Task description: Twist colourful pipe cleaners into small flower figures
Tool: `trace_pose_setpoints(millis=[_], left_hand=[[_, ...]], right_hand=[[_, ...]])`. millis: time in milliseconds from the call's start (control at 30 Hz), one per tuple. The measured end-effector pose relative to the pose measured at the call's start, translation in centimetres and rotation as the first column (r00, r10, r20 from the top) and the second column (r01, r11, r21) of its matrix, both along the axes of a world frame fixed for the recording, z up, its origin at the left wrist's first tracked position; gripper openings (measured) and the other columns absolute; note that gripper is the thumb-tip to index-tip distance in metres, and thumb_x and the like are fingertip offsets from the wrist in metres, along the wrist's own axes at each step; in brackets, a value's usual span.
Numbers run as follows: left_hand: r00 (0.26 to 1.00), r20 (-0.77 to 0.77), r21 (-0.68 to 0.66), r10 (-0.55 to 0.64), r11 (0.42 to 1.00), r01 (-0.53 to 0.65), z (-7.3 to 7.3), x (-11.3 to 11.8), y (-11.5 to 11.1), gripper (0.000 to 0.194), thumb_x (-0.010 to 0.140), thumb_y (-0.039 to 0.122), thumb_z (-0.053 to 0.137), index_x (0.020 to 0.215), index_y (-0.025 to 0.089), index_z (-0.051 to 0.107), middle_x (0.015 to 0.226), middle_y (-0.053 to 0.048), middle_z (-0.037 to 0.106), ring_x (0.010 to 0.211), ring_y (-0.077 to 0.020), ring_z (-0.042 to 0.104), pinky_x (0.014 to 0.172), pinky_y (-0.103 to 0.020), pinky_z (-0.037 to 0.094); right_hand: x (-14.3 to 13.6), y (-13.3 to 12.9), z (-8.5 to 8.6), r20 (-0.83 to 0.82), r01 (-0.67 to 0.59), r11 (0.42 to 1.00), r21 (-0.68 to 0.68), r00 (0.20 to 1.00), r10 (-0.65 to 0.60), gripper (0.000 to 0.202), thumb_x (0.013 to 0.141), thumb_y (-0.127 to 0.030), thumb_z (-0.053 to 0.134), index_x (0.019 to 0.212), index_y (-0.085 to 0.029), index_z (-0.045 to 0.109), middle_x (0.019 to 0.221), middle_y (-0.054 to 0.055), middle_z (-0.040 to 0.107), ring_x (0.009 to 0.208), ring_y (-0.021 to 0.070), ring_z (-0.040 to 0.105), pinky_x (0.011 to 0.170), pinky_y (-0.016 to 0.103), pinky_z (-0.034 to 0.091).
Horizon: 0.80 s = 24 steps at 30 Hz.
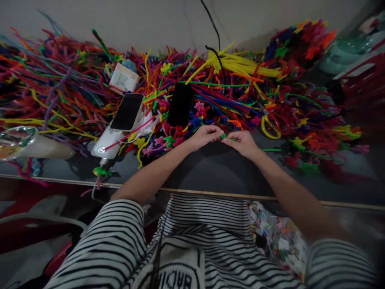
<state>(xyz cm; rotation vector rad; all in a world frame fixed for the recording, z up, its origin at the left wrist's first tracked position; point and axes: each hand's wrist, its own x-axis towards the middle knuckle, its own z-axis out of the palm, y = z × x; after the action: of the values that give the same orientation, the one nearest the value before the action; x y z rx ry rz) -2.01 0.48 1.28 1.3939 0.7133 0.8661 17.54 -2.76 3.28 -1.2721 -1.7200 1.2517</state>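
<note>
Pale grey wall (150,20) rises behind a dark grey desk (210,170) heaped with a tangled, multicoloured pile of fuzzy craft stems (69,84), its left end cut off by the frame edge. Near the desk's front edge, the left hand (207,136) and the right hand (244,143) meet almost tip to tip, each with thumb and fingers pinched closed on a small, bright-green fuzzy piece (223,137). It lies directly between the fingertips, which hide most of it, so its full shape is hard to make out. Just right of the right wrist, a thin, straight green stem (272,150) shows on the desk; whether it joins the pinched piece cannot be told. Beyond the right hand lie scissors with yellow looped handles (271,127), their blades partly lost among the stems. Past the left hand, a flat black rectangular object (181,105) is too dark to read. Below the desk edge, the right arm partly covers a clear plastic bag of colourful scraps (281,241)
</note>
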Motion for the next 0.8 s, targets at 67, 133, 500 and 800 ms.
trace_pose_setpoints(millis=[67, 133, 500, 800], left_hand=[[1.000, -0.015, 0.027, 0.014, 1.000, -0.014, 0.01, -0.13, 0.04, 0.053, 0.072, 0.065, 0.077, 0.075, 0.012, 0.069, 0.061, 0.002, 0.058, 0.055, -0.0053, 0.048, 0.054, -0.019, 0.037], [0.999, -0.044, 0.057, -0.016, 0.998, 0.019, 0.11, -0.32, 0.01, 0.053, 0.073, 0.064, 0.076, 0.075, 0.012, 0.070, 0.064, 0.000, 0.062, 0.059, -0.0069, 0.052, 0.059, -0.021, 0.042], [0.995, -0.083, 0.035, -0.048, 0.998, 0.051, 0.83, -0.51, -0.29, 0.048, 0.081, 0.062, 0.069, 0.081, 0.014, 0.070, 0.070, -0.002, 0.066, 0.057, -0.0066, 0.049, 0.056, -0.021, 0.037], [1.000, 0.000, 0.009, -0.025, 1.000, 0.025, 0.42, -0.44, -0.04, 0.050, 0.074, 0.061, 0.078, 0.084, 0.013, 0.071, 0.073, -0.003, 0.067, 0.059, -0.0075, 0.050, 0.058, -0.023, 0.038]], right_hand=[[-0.04, -0.03, -0.05, 0.039, 0.004, 1.000, -0.009, 0.999, -0.004, 0.047, 0.070, -0.058, 0.074, 0.072, -0.012, 0.072, 0.055, -0.003, 0.050, 0.046, 0.0043, 0.027, 0.044, 0.023, 0.017], [-0.09, -0.01, -0.19, 0.048, -0.029, 0.999, -0.014, 0.998, 0.030, 0.046, 0.069, -0.057, 0.075, 0.073, -0.012, 0.073, 0.058, -0.001, 0.054, 0.047, 0.0051, 0.031, 0.044, 0.023, 0.020], [0.01, 0.54, -0.65, -0.033, -0.067, 0.997, -0.033, 0.997, 0.066, 0.045, 0.069, -0.057, 0.076, 0.074, -0.013, 0.075, 0.065, 0.003, 0.063, 0.054, 0.0088, 0.043, 0.049, 0.024, 0.029], [-0.12, 0.52, 0.03, -0.113, -0.022, 0.999, -0.049, 0.993, 0.016, 0.040, 0.071, -0.054, 0.075, 0.073, -0.014, 0.071, 0.050, -0.005, 0.045, 0.047, 0.0060, 0.033, 0.047, 0.025, 0.022]])
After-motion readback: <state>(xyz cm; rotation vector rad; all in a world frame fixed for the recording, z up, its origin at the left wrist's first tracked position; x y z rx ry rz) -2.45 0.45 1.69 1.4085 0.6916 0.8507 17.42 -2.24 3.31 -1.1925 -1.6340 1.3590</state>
